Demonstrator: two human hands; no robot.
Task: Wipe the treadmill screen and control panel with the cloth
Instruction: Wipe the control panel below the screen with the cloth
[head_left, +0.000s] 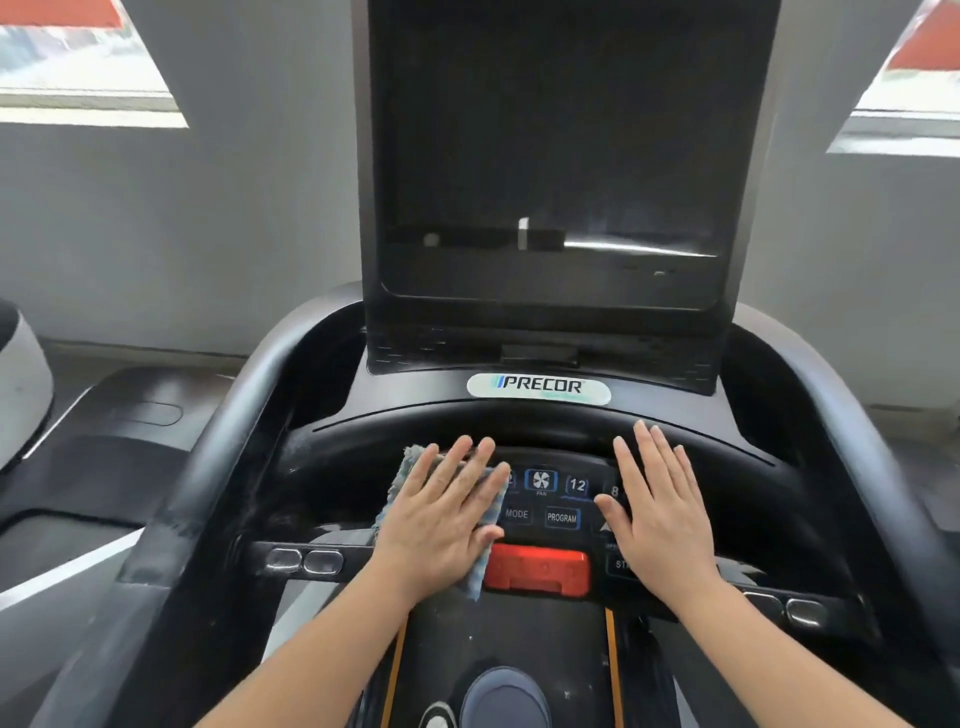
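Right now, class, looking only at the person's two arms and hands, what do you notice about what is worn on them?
Nothing is worn. Both forearms are bare as far as the frame shows, with no sleeves. The left hand and right hand carry no gloves, rings, watch or wristband. The fingers have short, unpainted nails.

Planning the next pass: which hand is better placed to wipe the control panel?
Left. The left hand already presses the cloth flat on the control panel; the right hand lies bare.
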